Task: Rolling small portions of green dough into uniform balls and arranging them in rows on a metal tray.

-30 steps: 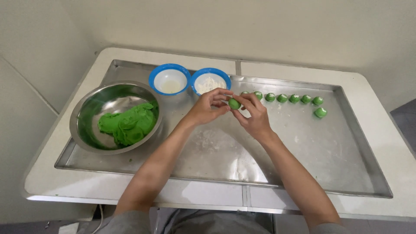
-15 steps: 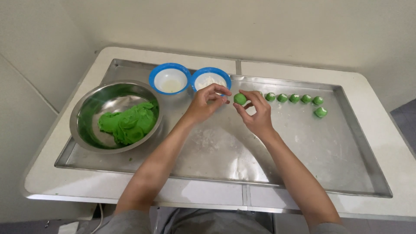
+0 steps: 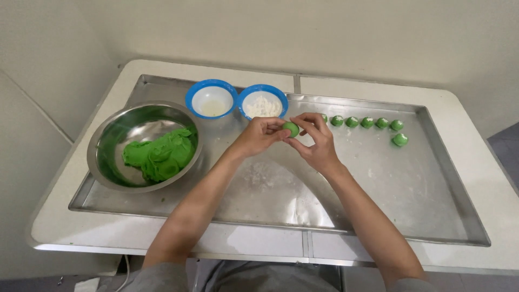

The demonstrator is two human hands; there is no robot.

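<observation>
Plain cream walls behind a white table (image 3: pixel 476 178) carrying one large shallow stainless steel tray (image 3: pixel 432 205), dusted with flour in the middle. On it I log: a round steel mixing bowl (image 3: pixel 108 140) at left holding a lump of bright green dough (image 3: pixel 160 157); two small blue-rimmed bowls side by side, one with a pale liquid (image 3: pixel 211 100), one with white flour (image 3: pixel 263 103); a row of small green dough balls (image 3: pixel 367 123) at the far edge, one more ball (image 3: pixel 400 139) just below its right end. My left hand (image 3: pixel 259 135) and right hand (image 3: pixel 316 143) meet above the tray, fingertips of both pinching one small green dough ball (image 3: pixel 291 128) between them.
</observation>
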